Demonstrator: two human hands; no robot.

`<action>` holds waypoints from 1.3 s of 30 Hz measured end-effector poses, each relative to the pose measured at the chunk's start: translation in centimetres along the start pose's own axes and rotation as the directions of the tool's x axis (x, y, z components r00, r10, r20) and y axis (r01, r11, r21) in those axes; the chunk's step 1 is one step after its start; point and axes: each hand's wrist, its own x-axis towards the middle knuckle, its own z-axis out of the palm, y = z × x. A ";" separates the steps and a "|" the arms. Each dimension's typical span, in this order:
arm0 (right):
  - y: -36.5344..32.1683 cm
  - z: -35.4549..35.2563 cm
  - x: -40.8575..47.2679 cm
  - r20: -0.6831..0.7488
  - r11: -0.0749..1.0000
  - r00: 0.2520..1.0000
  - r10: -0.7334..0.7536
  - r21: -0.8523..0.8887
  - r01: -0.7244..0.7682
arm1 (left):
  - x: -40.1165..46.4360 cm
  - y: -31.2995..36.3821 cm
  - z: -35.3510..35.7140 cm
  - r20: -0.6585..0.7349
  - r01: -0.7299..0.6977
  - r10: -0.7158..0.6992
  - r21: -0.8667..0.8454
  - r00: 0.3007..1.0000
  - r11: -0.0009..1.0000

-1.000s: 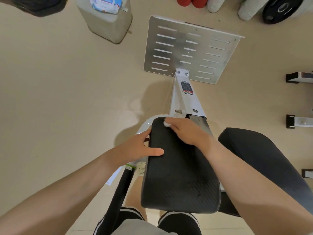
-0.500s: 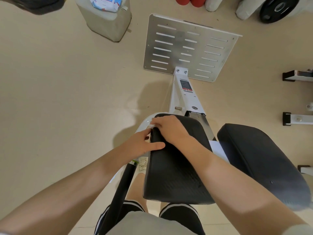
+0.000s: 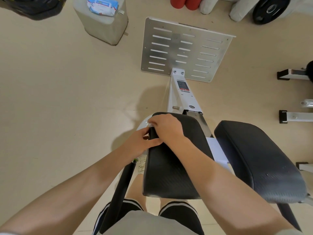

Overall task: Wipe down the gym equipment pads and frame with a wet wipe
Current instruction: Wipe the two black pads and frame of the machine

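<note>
The right hand [image 3: 166, 128], curled over a white wet wipe [image 3: 149, 124], has slid from the black textured pad [image 3: 171, 160]'s far end to its left corner; the left hand [image 3: 140, 144] still grips the pad's left edge.

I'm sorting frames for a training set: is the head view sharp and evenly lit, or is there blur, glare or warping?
Head view: soft, even light, with a faint shadow on the floor beyond the left pad; mild sheen on the metal footplate; wide-angle bending toward the edges; both hands reasonably sharp; the wipe barely visible.
</note>
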 end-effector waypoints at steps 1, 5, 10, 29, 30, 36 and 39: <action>0.1 0.0 0.0 0.006 1.000 1.000 -0.013 -0.009 0.013 | -0.1 0.0 0.1 -0.011 -0.005 0.005 0.016 1.000 1.000; 5.4 -0.7 -0.5 -0.045 0.987 0.986 0.163 0.009 -0.162 | -0.5 -0.1 0.3 0.006 -0.005 0.006 -0.035 1.000 0.999; 8.7 -2.1 -1.3 -0.058 0.943 0.945 0.321 0.113 -0.314 | -0.1 -0.4 0.1 0.000 0.020 -0.020 -0.036 1.000 0.999; 2.5 -0.2 3.4 0.060 0.992 0.995 -0.075 0.106 0.068 | -0.8 -0.9 0.7 -0.030 0.002 -0.010 -0.241 1.000 0.971; 2.2 0.0 3.6 0.062 0.988 0.991 -0.120 0.109 0.112 | -0.8 -0.9 0.7 -0.034 0.002 -0.011 -0.251 0.999 0.968; 3.0 -1.5 0.8 0.110 0.927 0.927 -0.358 0.161 0.338 | -1.0 -1.0 0.7 -0.067 -0.005 -0.011 -0.233 0.998 0.972; 3.2 -1.4 1.4 0.150 0.926 0.918 -0.367 0.152 0.346 | -1.1 -1.3 0.3 -0.001 0.003 -0.004 -0.231 1.000 0.973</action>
